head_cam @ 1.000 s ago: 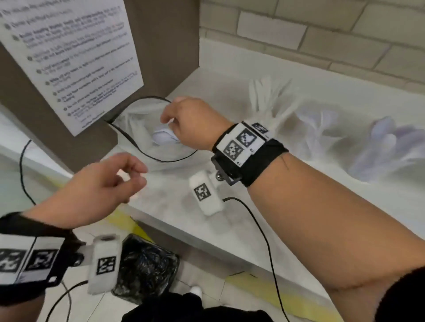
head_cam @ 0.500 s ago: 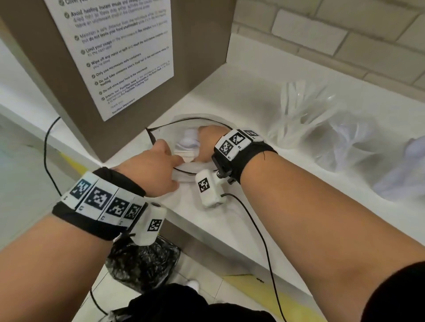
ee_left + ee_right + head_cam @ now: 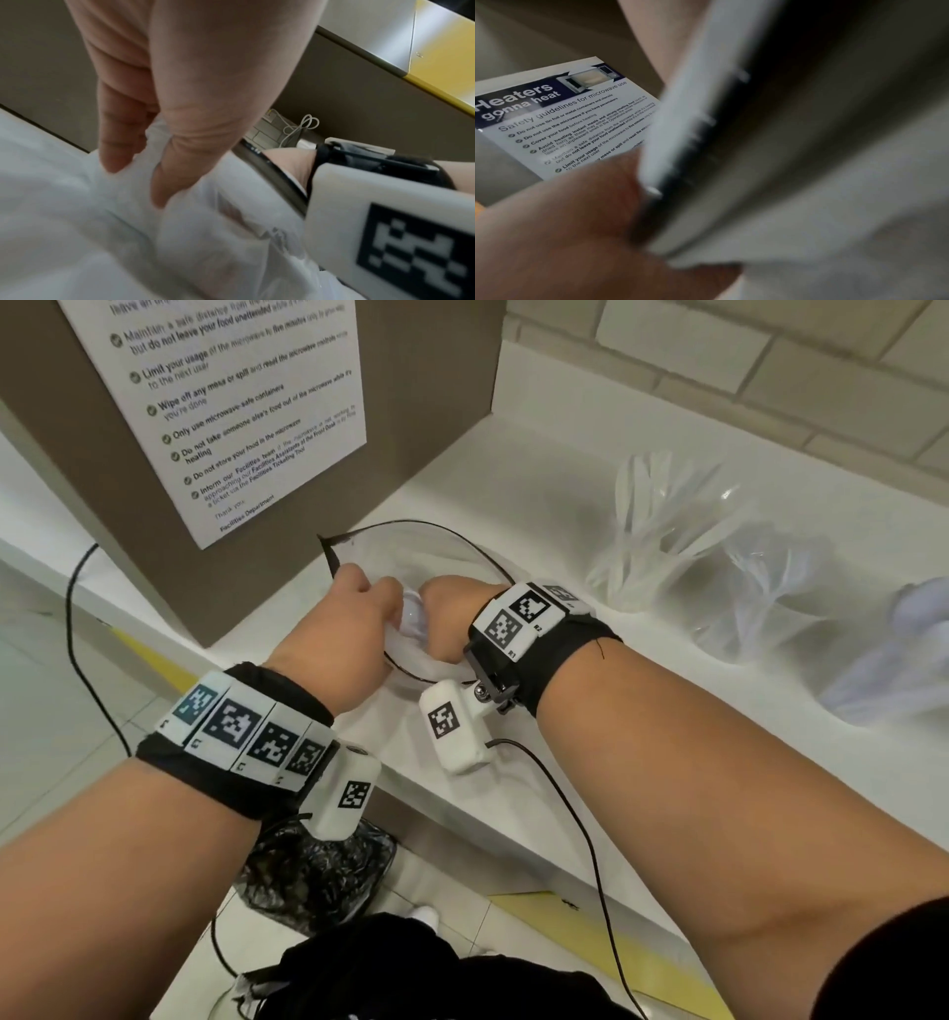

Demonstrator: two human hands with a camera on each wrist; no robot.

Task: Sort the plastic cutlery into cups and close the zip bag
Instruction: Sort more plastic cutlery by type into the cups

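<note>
The clear zip bag [image 3: 436, 546] with a black zip rim lies open on the white counter [image 3: 667, 762], with white plastic cutlery [image 3: 413, 618] inside. My left hand [image 3: 354, 613] pinches the bag's plastic [image 3: 115, 213] between thumb and fingers [image 3: 115, 154]. My right hand [image 3: 447, 618] grips the bag at its near rim, and the black-edged rim [image 3: 687, 132] runs blurred past its palm. Whether it also holds cutlery is hidden. Three clear cups stand to the right: one with white cutlery [image 3: 662, 526], a second [image 3: 765, 593], and a third [image 3: 893, 654].
A brown panel with a posted notice [image 3: 231, 403] stands just left of the bag. A brick wall [image 3: 744, 367] backs the counter. A black cable [image 3: 565, 803] trails off the counter's front edge, and a black bag [image 3: 318, 880] sits on the floor below.
My left hand came up from beside the counter and took hold of the bag. My right hand sank lower at the bag's near rim.
</note>
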